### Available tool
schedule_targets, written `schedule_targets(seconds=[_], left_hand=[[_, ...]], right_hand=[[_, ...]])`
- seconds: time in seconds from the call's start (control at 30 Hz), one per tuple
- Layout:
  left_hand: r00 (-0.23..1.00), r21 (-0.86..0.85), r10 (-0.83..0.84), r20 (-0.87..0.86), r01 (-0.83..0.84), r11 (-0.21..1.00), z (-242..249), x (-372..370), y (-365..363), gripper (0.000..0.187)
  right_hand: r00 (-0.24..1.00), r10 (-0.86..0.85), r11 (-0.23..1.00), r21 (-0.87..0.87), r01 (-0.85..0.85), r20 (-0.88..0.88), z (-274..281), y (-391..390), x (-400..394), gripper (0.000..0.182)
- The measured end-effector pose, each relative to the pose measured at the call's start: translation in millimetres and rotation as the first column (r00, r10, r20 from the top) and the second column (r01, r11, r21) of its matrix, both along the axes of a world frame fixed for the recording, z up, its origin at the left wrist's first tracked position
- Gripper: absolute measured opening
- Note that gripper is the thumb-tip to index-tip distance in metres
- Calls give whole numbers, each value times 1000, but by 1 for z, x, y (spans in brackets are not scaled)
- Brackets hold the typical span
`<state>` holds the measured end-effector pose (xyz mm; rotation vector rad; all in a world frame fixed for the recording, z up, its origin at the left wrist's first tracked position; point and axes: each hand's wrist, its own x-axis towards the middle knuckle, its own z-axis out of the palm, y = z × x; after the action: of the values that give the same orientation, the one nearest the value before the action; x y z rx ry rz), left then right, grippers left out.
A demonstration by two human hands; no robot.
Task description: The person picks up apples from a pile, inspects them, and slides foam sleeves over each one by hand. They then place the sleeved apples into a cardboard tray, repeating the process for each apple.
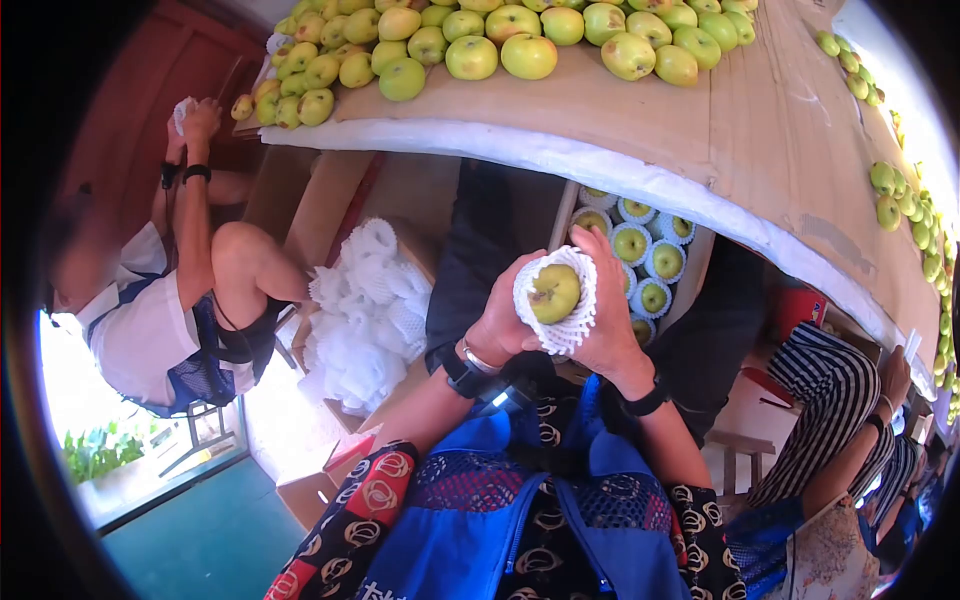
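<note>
A green-yellow apple point(554, 293) with a brown patch sits inside a white foam net point(573, 328), held up in front of my body. My left hand point(500, 312) is wrapped round its left side, and my right hand point(608, 318) closes round the right side. The net's open end faces up, with the apple's top showing. Just behind my right hand, an open box point(690, 275) holds rows of apples point(631, 243) in white foam nets. To the left, a carton point(412, 250) is heaped with loose white foam nets point(370, 300).
Piled apples point(470, 57) lie on a cardboard-covered table point(600, 115) with a padded white edge point(560, 150). A seated person point(170, 310) at the left holds something white. Another person in striped trousers point(825, 400) sits at the right.
</note>
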<state>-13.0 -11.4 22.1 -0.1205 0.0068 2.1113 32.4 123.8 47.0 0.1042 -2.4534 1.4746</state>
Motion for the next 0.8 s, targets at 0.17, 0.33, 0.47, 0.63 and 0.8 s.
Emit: schedule_targets(seconds=[0.17,0.33,0.47,0.63,0.8], left_hand=[[637,-622,-246,-731,-473,623,-2,11,-1,42],[998,-314,63,2,-59,948,-6,10,12,39],[984,-190,178,28,-170,967,-16,10,17,38],[989,-405,133,-59,-145,903,8,6,20,42],[994,-526,97,-51,-109,843,0,3,10,49]], right_hand=[[987,148,988,-60,-145,55,5,5,0,76],[987,128,888,-455,-69,99,-16,-5,1,67],[983,133,801,-598,-33,124,-20,-4,2,69],[988,122,812,-583,-43,97,-25,-1,4,79],[1000,-2,679,-734,-15,-22,-10,8,9,84]])
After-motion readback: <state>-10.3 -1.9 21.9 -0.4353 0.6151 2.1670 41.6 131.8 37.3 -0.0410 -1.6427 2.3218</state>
